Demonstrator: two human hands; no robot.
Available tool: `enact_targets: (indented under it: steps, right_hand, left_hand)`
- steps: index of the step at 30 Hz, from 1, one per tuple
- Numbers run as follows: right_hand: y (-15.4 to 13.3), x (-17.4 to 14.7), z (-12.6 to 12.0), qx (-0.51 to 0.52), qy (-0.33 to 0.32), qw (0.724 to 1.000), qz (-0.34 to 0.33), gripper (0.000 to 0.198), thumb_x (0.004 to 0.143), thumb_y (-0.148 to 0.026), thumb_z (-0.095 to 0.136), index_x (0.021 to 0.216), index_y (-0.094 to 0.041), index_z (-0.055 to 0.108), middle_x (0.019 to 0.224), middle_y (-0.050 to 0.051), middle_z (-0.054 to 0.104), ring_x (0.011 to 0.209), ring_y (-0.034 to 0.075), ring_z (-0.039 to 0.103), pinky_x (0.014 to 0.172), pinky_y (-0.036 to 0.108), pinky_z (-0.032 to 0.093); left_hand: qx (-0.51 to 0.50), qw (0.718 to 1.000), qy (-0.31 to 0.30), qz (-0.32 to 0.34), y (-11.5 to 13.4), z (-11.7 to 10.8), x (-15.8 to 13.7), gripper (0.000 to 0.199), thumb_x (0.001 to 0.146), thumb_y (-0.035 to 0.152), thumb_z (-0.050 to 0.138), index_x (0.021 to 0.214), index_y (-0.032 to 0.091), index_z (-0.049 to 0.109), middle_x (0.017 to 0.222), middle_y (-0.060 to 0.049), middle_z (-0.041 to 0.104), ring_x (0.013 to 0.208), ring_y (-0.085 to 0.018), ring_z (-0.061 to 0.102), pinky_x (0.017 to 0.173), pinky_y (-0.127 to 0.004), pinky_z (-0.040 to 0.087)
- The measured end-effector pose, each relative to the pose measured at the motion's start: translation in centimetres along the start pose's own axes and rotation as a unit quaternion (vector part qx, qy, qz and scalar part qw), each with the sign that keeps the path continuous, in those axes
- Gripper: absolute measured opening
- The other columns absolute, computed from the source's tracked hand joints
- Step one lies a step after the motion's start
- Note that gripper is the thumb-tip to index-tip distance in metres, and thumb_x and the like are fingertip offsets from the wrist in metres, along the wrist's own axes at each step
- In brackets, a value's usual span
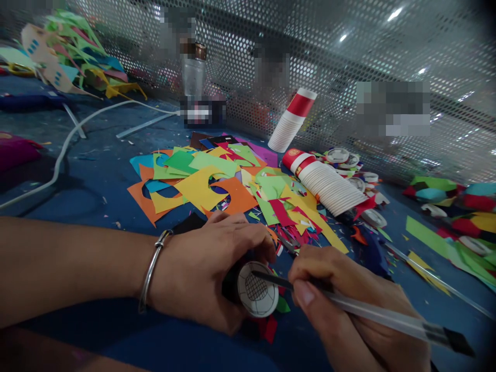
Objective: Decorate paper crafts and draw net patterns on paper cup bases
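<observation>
My left hand [211,268], with a silver bangle at its wrist, is closed round a small round piece [267,302] that looks like a paper cup bottom. Its white face is turned up to me, with a hatched circle and lines drawn in black; its sides look dark and are mostly hidden. In my right hand [349,305] is a pen [375,310] with a clear barrel, the tip touching the white face near the edge of the hatching. Part of a pair of scissors [287,242] shows just beyond my right fingers.
Cut coloured paper [201,181] is heaped ahead of my hands. One stack of paper cups [290,121] stands tilted; another stack [329,183] lies down. White rings [337,155] lie behind it. A white cable [64,150] crosses the left side. A perforated metal screen [240,67] rises behind.
</observation>
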State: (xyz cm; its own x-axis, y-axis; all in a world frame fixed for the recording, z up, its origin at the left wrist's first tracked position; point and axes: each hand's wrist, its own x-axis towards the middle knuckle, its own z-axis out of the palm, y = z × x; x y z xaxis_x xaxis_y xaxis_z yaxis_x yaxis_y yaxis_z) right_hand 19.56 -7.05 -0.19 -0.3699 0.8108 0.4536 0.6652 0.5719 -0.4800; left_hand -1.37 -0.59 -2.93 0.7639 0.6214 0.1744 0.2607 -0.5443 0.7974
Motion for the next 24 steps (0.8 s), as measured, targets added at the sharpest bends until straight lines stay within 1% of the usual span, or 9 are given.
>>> enact_targets:
  steps: [3,8,11,13,15,18,22,24]
  right_hand:
    - [-0.02,0.04,0.13,0.002,-0.002,1.0,0.0,0.017,0.092,-0.012,0.051,0.086,-0.026,0.058,0.073,-0.009,0.066,0.052,0.006,0.056,0.058,0.02,0.049]
    - [-0.11,0.29,0.38,0.004,0.001,1.0,0.007,0.016,0.093,-0.014,0.051,0.086,-0.025,0.059,0.072,-0.008,0.064,0.049,0.006,0.052,0.061,0.022,0.051]
    - [-0.15,0.43,0.4,0.004,0.0,1.0,0.011,0.016,0.093,-0.014,0.051,0.086,-0.025,0.059,0.071,-0.009,0.063,0.046,0.006,0.05,0.059,0.022,0.051]
    - [-0.2,0.4,0.27,0.004,-0.001,1.0,0.012,0.015,0.091,-0.013,0.053,0.085,-0.025,0.059,0.071,-0.009,0.064,0.046,0.006,0.051,0.059,0.021,0.051]
    - [-0.25,0.28,0.07,0.002,0.007,1.0,0.008,0.016,0.09,-0.012,0.053,0.084,-0.026,0.058,0.071,-0.01,0.065,0.046,0.006,0.051,0.058,0.02,0.05]
    - [-0.3,0.07,-0.16,0.003,0.007,1.0,-0.001,0.018,0.09,-0.012,0.051,0.082,-0.026,0.057,0.067,-0.011,0.062,0.042,0.005,0.046,0.056,0.02,0.05]
    - [-0.35,0.06,-0.11,-0.005,0.002,1.0,0.007,0.018,0.09,-0.01,0.051,0.083,-0.026,0.057,0.069,-0.01,0.063,0.045,0.005,0.05,0.056,0.02,0.049]
    - [-0.36,0.09,-0.02,-0.006,0.004,1.0,0.004,0.018,0.091,-0.011,0.051,0.085,-0.026,0.057,0.07,-0.009,0.065,0.046,0.006,0.05,0.053,0.021,0.047]
  left_hand:
    - [0.0,1.0,-0.007,-0.002,0.01,-0.03,0.05,0.047,0.063,0.028,0.081,0.105,0.024,0.06,0.098,0.004,0.064,0.096,-0.021,0.058,0.093,-0.041,0.034]
    - [-0.001,1.0,-0.018,-0.008,-0.11,0.02,0.04,0.043,0.063,0.031,0.081,0.101,0.023,0.061,0.097,0.003,0.061,0.097,-0.022,0.058,0.097,-0.042,0.034]
    - [0.001,1.0,-0.009,-0.004,-0.1,0.11,-0.01,0.046,0.064,0.03,0.081,0.105,0.024,0.061,0.1,0.003,0.062,0.099,-0.022,0.058,0.099,-0.042,0.033]
    - [0.001,1.0,-0.003,-0.003,-0.06,0.08,0.0,0.047,0.063,0.028,0.082,0.105,0.024,0.061,0.1,0.004,0.063,0.099,-0.021,0.058,0.098,-0.041,0.033]
    - [-0.002,1.0,-0.008,0.001,-0.01,-0.04,0.03,0.045,0.063,0.027,0.081,0.103,0.024,0.06,0.098,0.004,0.063,0.096,-0.021,0.058,0.094,-0.04,0.034]
    - [-0.003,1.0,-0.019,0.005,0.08,-0.21,0.04,0.044,0.063,0.026,0.079,0.103,0.023,0.059,0.098,0.005,0.064,0.094,-0.02,0.057,0.09,-0.039,0.036]
    - [0.008,1.0,-0.004,0.002,0.2,-0.12,-0.09,0.047,0.062,0.024,0.08,0.104,0.024,0.059,0.098,0.005,0.063,0.094,-0.019,0.057,0.09,-0.039,0.036]
    - [0.011,1.0,-0.005,0.005,0.18,-0.03,-0.11,0.047,0.063,0.026,0.08,0.105,0.024,0.059,0.098,0.005,0.064,0.095,-0.019,0.057,0.091,-0.039,0.036]
